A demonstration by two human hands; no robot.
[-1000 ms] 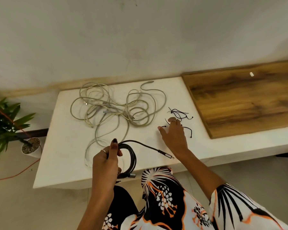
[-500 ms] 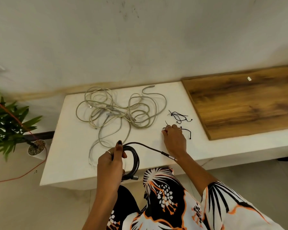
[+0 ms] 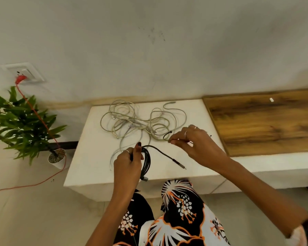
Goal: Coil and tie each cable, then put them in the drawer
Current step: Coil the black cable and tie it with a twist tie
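The left hand is gripping a coiled black cable above the near edge of the white stone counter, its plug end trailing onto the surface. The right hand is pinching a thin black tie, apparently lifted off the counter. A tangled grey cable is lying loose behind, beside the brown wooden panel.

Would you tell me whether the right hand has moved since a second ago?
Yes. The right hand has lifted off the white table, where it touched the black ties, and now pinches one thin black tie above it.
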